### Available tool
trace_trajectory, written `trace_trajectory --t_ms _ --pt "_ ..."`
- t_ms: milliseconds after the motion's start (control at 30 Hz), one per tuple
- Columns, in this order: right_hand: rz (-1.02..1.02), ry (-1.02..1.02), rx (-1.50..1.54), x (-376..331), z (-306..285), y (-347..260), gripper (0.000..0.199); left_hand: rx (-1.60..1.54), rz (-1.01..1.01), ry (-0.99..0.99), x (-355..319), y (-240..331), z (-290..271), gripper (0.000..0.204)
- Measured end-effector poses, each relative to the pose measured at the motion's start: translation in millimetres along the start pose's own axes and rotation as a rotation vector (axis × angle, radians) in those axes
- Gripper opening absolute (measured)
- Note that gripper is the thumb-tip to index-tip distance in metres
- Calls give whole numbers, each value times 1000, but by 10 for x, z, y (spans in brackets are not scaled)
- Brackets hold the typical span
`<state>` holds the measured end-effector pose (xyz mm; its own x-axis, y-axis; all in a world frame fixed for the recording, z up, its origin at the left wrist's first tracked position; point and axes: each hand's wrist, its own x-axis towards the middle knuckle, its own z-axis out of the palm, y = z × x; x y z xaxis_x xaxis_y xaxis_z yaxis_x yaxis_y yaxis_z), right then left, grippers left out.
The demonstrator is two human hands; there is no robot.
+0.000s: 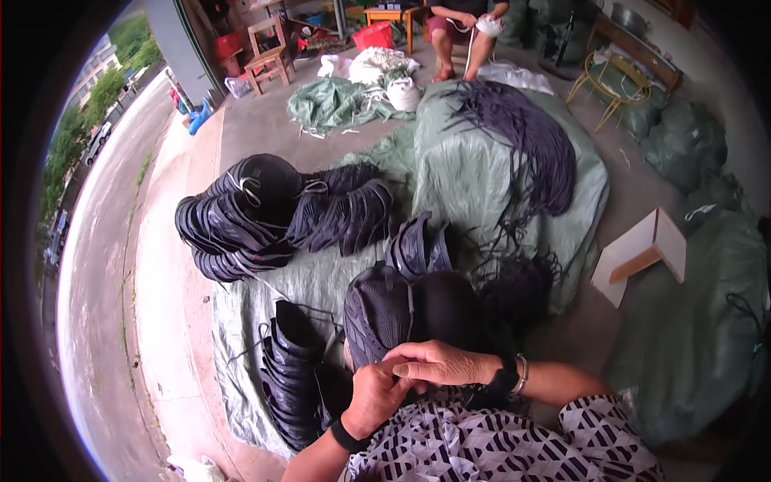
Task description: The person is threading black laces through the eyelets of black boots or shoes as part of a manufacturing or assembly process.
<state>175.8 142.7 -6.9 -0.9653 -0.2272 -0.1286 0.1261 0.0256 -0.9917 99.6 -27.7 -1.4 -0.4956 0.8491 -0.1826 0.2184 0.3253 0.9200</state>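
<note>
My left hand (376, 395) and my right hand (440, 363) meet close to my body, above my lap. The left fingers are curled closed. My right hand lies over them, its fingers pressed together against the left; whatever is between them is hidden. Just beyond them, a dark knit shoe upper (376, 309) rests against my dark-clad knee (446, 309). To the left, a curved stack of black shoe uppers (293, 386) lies on the pale green woven sheet (241, 321). A couple more dark uppers (414, 247) stand beyond my knees.
Bundled dark uppers (241, 217) sit farther left. Dark laces (522, 136) drape over a green covered heap (450, 153). A white board piece (642, 253) and green sacks (699, 321) are on the right. Another person (466, 32) sits at the back, handling white material near a wooden chair (269, 52).
</note>
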Motion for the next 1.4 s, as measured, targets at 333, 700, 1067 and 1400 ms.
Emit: trace_trajectory --t_ms 333,700,1067,1400 --pt "76 -141 -166 -115 -307 24 20 -99 -135 -44 -109 40 -111 13" --pt "-578 228 -807 646 -483 -7 12 412 176 506 265 -391 -96 77" --pt "-155 9 -562 953 -634 -211 19 625 157 461 141 -260 -61 78" --pt "-79 497 -218 183 -432 140 10 282 205 448 204 -448 -201 58"
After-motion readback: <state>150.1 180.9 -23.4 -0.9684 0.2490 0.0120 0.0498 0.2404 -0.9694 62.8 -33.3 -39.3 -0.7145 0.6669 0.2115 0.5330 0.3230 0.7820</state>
